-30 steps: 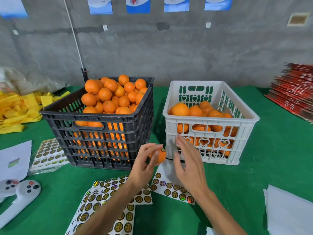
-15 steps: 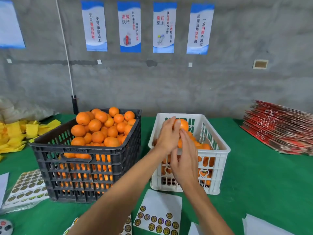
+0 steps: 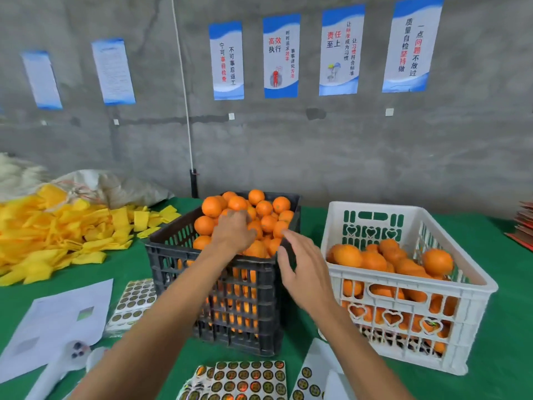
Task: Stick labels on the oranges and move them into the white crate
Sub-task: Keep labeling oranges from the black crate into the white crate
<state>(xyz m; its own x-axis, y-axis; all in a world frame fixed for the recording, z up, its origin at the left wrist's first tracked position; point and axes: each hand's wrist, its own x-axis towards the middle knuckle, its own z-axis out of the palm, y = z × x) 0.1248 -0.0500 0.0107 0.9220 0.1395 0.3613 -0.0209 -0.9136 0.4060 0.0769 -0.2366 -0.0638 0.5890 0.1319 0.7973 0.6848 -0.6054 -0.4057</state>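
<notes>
A black crate (image 3: 230, 301) heaped with unlabelled oranges (image 3: 264, 207) stands in the middle of the green table. My left hand (image 3: 233, 230) reaches into it, its fingers curled down over an orange in the pile that it mostly hides. To its right, my right hand (image 3: 302, 265) hovers empty by the black crate's right rim, fingers relaxed and spread. The white crate (image 3: 418, 280) on the right holds several oranges (image 3: 346, 255). Sheets of round gold labels (image 3: 248, 379) lie in front of the crates.
Another label sheet (image 3: 135, 298) and white papers (image 3: 57, 321) lie at the left, with a white controller (image 3: 57, 368) near the table's edge. A heap of yellow foam nets (image 3: 57, 235) fills the far left. Red flat stacks (image 3: 523, 226) sit at the far right.
Both hands have left the white crate, where the left one held an orange. The left hand has moved into the black crate's pile; the right has drawn back between the crates.
</notes>
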